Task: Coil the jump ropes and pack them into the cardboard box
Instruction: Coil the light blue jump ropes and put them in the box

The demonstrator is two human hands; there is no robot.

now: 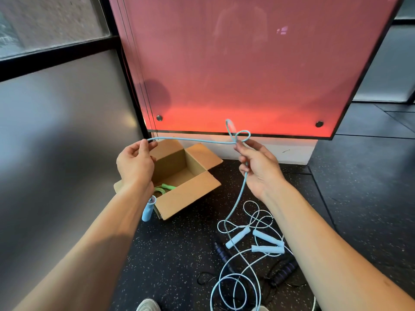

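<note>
With the left hand [134, 163] and right hand [258, 168] each pinching the blue rope [190, 140], pulling apart could cinch the twisted loops [238, 134] just above the right pinch into a knot

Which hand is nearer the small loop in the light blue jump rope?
Right. The right hand pinches the light blue jump rope just below the small loop; the left hand holds the same rope far off to the loop's left.

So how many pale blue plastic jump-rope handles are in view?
4. One handle hangs under the left hand beside the brown cardboard box; three handles lie close together on the dark speckled floor. Others may be hidden.
</note>
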